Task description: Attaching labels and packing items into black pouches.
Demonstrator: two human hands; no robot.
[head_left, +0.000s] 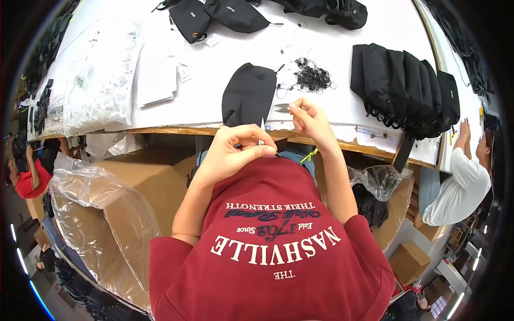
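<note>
My left hand (pixel 238 150) is at the table's front edge, close to my body. Its thumb and forefinger are pinched together, and a narrow white piece (pixel 262 125) shows beside the fingers; what they grip is too small to make out. Farther right, my right hand (pixel 311 122) is closed on small metal thread snips (pixel 282 108), whose pointed blades face left. Just beyond the hands a black fabric pouch (pixel 250 90) lies flat on the white table (pixel 206 75). A tangled heap of thin black cords (pixel 313 78) sits right of the pouch.
Several black pouches (pixel 393 80) stand in a row at right; more black pouches (pixel 235 15) lie at the far side. White cards (pixel 157 80) and clear plastic bags (pixel 101 80) are stacked left. Plastic-lined cardboard boxes (pixel 101 230) flank me. A person in white (pixel 460 184) works at right.
</note>
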